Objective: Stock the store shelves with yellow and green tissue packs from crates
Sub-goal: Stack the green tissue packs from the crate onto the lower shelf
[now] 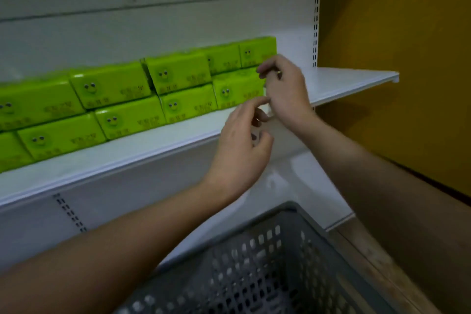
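shelf is carrying green tissue packs 2 high, ending by right hand. grey crate below. both hands loosely curled, holding nothing; left hand just below. packs prob light, soft, slick wrap, so grab the ends.

Dim, soft indoor light with a greenish cast. Small glare spots sit on the glossy green plastic-wrapped tissue packs; below them the scene darkens toward the frame's foot. Everything is slightly blurred, and straight lines bow near the edges.
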